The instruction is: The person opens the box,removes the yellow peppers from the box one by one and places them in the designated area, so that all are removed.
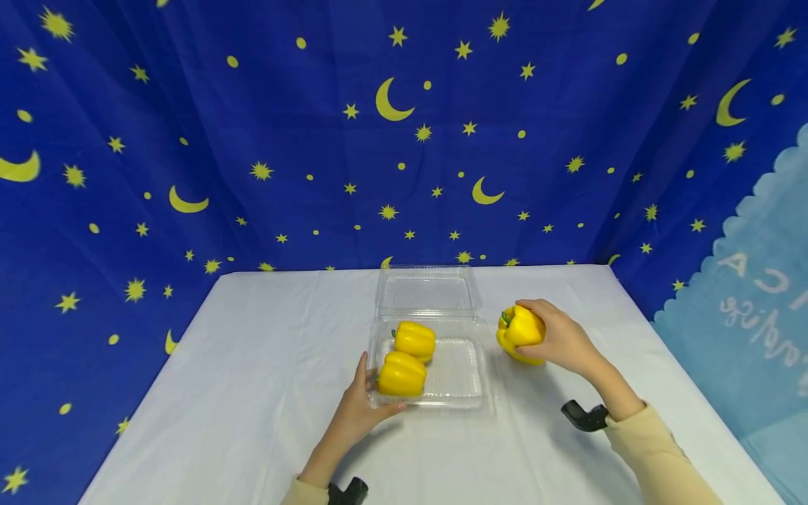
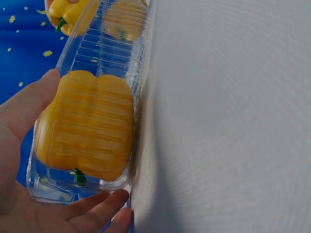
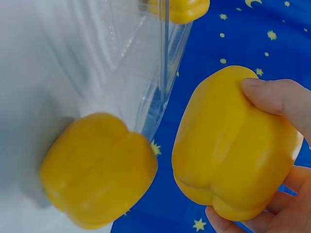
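My right hand (image 1: 568, 341) grips a yellow bell pepper (image 3: 228, 145), thumb on one side and fingers on the other, above the table right of the clear plastic clamshell container (image 1: 457, 368). Below it, a second yellow bell pepper (image 3: 99, 170) lies on the tablecloth, mostly hidden in the head view. The container is open, lid (image 1: 426, 291) folded back. Two more yellow bell peppers lie in its left half, a front one (image 1: 402, 374) and a rear one (image 1: 414, 341). My left hand (image 1: 358, 412) holds the container's near left corner, thumb along the front, fingers at the side.
A white cloth (image 1: 271, 365) covers the table. Behind it hangs a blue curtain (image 1: 328, 140) with yellow stars and moons. A light blue panel with white lettering (image 1: 764, 308) is at the right. Black wrist mounts (image 1: 583, 416) sit on both forearms.
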Demonstrator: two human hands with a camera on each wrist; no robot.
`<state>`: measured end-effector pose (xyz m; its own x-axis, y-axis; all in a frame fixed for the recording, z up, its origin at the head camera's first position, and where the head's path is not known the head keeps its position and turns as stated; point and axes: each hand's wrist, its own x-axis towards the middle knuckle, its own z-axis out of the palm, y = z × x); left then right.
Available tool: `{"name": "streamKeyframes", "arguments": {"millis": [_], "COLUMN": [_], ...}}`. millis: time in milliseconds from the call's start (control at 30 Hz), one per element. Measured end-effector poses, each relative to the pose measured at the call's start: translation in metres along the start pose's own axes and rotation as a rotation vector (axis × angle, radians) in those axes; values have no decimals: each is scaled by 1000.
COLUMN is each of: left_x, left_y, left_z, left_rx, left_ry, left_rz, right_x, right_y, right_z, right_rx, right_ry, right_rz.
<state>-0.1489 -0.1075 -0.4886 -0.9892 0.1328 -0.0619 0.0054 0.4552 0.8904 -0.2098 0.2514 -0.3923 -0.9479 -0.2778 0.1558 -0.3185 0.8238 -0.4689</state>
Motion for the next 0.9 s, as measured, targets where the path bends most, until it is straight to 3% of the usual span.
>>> {"name": "streamKeyframes", "arguments": {"millis": [900], "left_x": [1], "left_y": [-1], "left_z": [1], "left_rx": [5], "left_ry": [-7], "left_rz": [-17], "right_x": [-33], "right_y": [57], "right_z": [-31], "right_rx": [5], "right_ry": [70], "right_rz": [142]}}
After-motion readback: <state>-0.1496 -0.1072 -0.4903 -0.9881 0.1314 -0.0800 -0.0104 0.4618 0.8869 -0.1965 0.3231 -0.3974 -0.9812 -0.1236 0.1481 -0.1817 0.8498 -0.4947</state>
